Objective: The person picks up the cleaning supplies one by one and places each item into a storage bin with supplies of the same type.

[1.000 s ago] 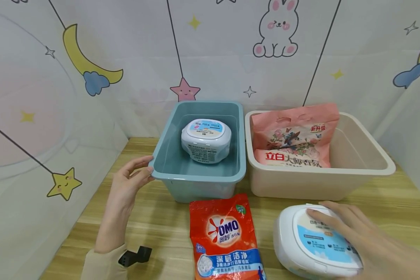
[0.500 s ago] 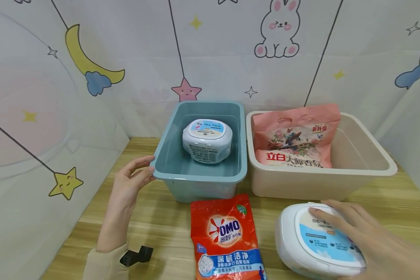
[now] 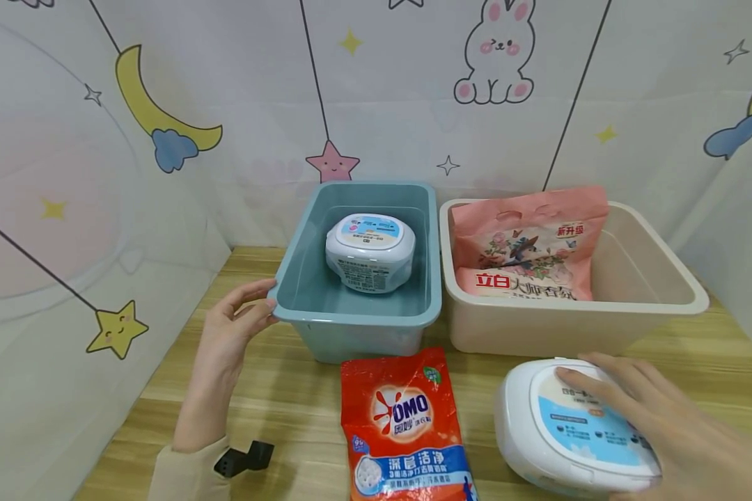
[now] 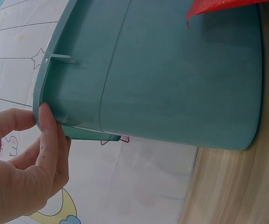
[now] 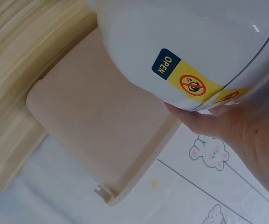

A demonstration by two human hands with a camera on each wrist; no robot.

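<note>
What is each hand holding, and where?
Left hand grips the blue bin by its rim corner; right hand grasps the white tub over its lid.

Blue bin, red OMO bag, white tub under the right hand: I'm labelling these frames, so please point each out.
blue bin (image 3: pixel 301 282), head view, left inner wall.
red OMO bag (image 3: pixel 403 410), head view, the logo.
white tub (image 3: pixel 520 424), head view, left side wall.

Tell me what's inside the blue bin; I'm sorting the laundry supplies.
The blue bin holds one white tub of laundry pods, lid up, toward its back. The floor under the tub is hidden. The left hand holds the bin's rim.
</note>
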